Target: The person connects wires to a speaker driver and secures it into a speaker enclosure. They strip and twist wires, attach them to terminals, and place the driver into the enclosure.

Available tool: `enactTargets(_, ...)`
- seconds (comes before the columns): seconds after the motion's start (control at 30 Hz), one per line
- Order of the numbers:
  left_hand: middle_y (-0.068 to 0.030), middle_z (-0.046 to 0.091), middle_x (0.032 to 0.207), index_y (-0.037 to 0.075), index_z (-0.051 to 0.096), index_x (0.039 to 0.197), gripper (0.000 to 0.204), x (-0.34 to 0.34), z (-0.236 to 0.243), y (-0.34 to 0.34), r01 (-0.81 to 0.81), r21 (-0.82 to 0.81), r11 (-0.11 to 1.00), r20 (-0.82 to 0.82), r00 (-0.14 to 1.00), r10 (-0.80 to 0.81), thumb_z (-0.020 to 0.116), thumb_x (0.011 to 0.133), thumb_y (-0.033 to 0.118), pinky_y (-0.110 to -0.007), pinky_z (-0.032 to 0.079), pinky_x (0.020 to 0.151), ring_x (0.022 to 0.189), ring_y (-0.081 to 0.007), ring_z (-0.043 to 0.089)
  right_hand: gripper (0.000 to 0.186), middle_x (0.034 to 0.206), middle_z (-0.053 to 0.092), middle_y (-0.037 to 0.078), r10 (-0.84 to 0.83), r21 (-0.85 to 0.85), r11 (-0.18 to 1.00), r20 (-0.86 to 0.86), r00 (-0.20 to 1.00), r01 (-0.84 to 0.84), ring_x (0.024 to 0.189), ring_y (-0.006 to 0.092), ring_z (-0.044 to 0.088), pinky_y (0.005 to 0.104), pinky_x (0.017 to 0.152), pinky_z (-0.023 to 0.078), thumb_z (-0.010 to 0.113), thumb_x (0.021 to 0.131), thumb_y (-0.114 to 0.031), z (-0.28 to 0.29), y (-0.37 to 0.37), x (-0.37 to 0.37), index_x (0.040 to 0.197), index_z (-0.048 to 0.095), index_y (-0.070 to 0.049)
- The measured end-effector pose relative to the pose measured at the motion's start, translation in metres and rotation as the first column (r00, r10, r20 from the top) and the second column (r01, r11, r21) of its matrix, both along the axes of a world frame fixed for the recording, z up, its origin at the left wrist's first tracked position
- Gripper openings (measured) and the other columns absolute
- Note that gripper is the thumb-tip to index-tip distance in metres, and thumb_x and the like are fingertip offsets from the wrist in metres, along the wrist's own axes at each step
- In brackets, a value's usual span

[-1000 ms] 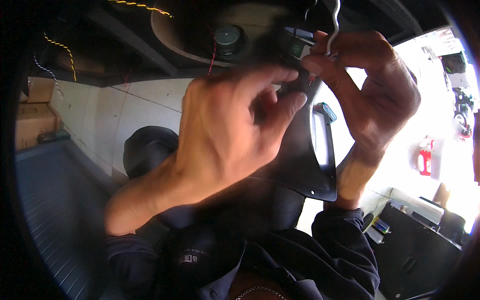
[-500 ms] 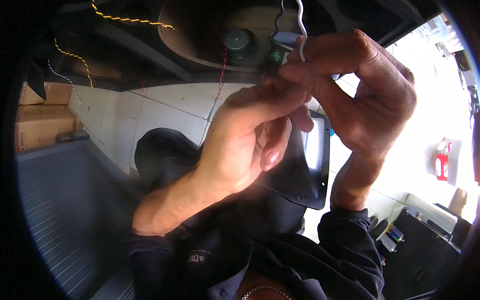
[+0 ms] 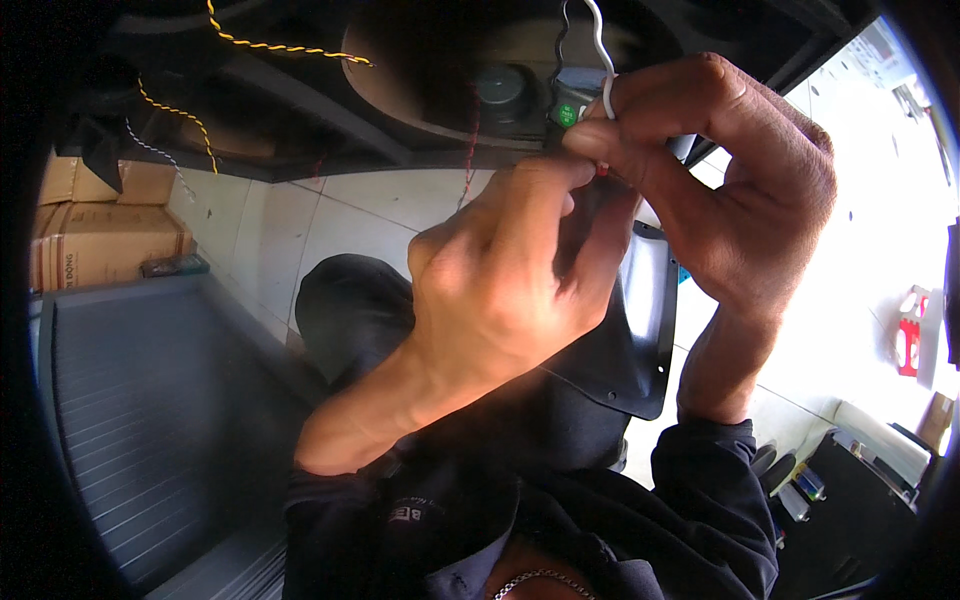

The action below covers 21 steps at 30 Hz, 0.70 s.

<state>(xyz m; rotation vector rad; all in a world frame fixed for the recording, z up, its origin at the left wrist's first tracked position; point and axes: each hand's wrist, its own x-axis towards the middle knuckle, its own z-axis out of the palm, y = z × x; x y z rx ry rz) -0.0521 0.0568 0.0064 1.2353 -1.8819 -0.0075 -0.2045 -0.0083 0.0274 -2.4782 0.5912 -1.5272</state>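
Note:
My right hand [image 3: 740, 190] is closed, thumb and forefinger pinching a white wire [image 3: 603, 55] that hangs from above. Against its fingertips my left hand [image 3: 500, 275] is closed too, its back turned upward. A small red bit [image 3: 602, 170] shows between the two hands; its kind is unclear, and the fingers hide the wire's end. Just left of the white wire hangs a thin black wire [image 3: 559, 45]. Behind them sits a dark part with a round green label [image 3: 567, 115].
A black cabinet [image 3: 370, 140] with round openings spans the top. Twisted yellow wires [image 3: 275, 43] and a red twisted wire [image 3: 471, 140] dangle from it. A black flanged part [image 3: 655, 330] lies below my hands. Cardboard boxes [image 3: 115, 235] and a ridged grey panel [image 3: 140, 400] are left, a black case [image 3: 850, 520] right.
My left hand has turned so that its back faces up, its fingers now closed at the right fingertips. The right hand keeps its pinch on the white wire. The view has shifted slightly.

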Motion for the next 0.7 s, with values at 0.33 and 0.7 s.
enactTargets(0.33,-0.0114,0.065,0.072,-0.001,0.061,0.086,0.019,-0.003,0.006,0.001,0.396,0.47,0.789,-0.763,0.631,0.139,0.054,0.096,0.014,-0.02,0.033,0.036,0.039,-0.0062,0.044,0.008,0.076,0.068,0.007,-0.019,0.047,0.999,0.048,0.999,0.017,0.07,0.0175,0.068,0.0272,0.065,0.055,0.074,0.076,0.001,-0.004,0.001,0.0,0.08,0.069,-0.003)
enactTargets(0.7,-0.0102,0.064,0.071,-0.002,0.062,0.097,0.023,0.002,0.003,0.011,0.393,0.552,0.736,-0.794,0.516,0.321,0.058,0.095,0.02,-0.02,0.034,0.036,0.039,-0.0066,0.045,0.01,0.075,0.068,0.006,-0.084,0.093,0.993,0.078,0.993,0.077,0.07,0.0161,0.068,0.0269,0.063,0.055,0.077,0.074,-0.001,-0.006,0.006,0.002,0.078,0.068,-0.003)
